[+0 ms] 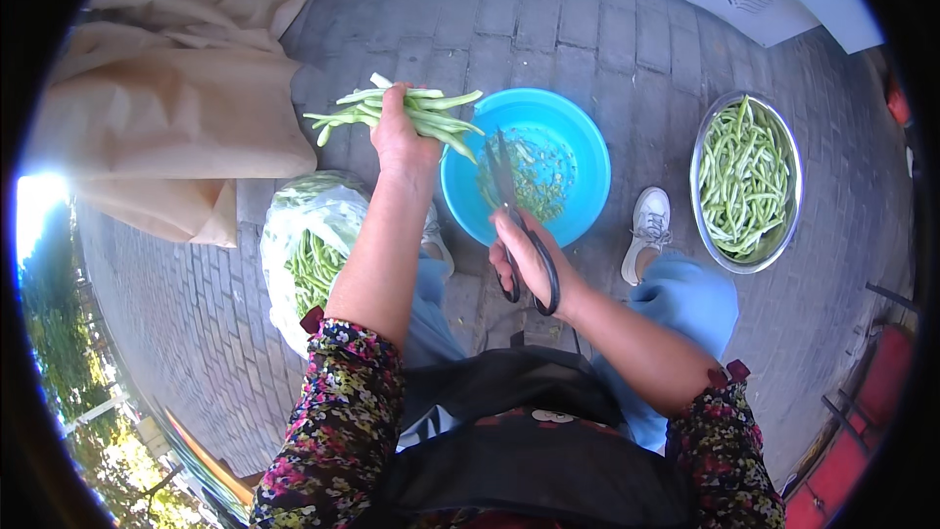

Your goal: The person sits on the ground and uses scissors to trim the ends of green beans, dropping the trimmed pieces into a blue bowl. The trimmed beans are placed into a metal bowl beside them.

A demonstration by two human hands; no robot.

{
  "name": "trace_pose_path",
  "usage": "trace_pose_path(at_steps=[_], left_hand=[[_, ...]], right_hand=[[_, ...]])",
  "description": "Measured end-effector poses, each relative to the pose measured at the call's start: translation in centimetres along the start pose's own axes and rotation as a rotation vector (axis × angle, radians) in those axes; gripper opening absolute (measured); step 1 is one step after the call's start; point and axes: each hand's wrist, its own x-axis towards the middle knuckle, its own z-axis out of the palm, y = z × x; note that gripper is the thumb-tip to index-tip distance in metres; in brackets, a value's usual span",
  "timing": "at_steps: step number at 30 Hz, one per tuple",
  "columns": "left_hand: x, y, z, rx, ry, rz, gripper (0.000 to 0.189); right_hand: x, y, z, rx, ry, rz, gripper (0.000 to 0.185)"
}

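My left hand [405,134] grips a bunch of green beans [440,117], whose ends stick out on both sides of the fist, the right ends reaching the rim of a blue plastic basin [598,162]. A pair of scissors with black handles [547,272] is in my right hand [540,257], its blades pointing away over the basin. Green trimmings [540,187] and some water seem to lie in the basin. Left of my left forearm stands a clear plastic bag [279,250] holding more beans [314,268].
An oval metal bowl [794,217] full of green beans [742,176] stands at the right on grey brick paving [455,7]. Brown cloth or paper sheeting [183,110] hangs at the upper left. My white shoes [650,224] flank the basin. Red seats [874,397] are at the lower right.
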Motion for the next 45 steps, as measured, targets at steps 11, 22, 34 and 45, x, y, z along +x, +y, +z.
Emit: trace_pose_path(at_steps=[11,22,34,45], left_hand=[[-1.1,-3.0,0.6,0.144,-0.056,-0.029,0.020],[-1.1,-4.0,1.3,0.153,-0.048,0.011,0.021],[-0.4,-4.0,1.1,0.149,-0.038,-0.037,0.029],[0.2,-3.8,0.9,0.165,0.066,0.071,0.017]], right_hand=[[0.8,-1.2,-0.8,0.307,0.053,0.143,0.058],[0.0,-1.3,-1.1,0.363,0.018,0.203,0.060],[-1.0,-1.4,-1.7,0.145,0.119,0.098,0.047],[-0.4,0.1,-2.1,-0.583,0.286,-0.204,0.047]])
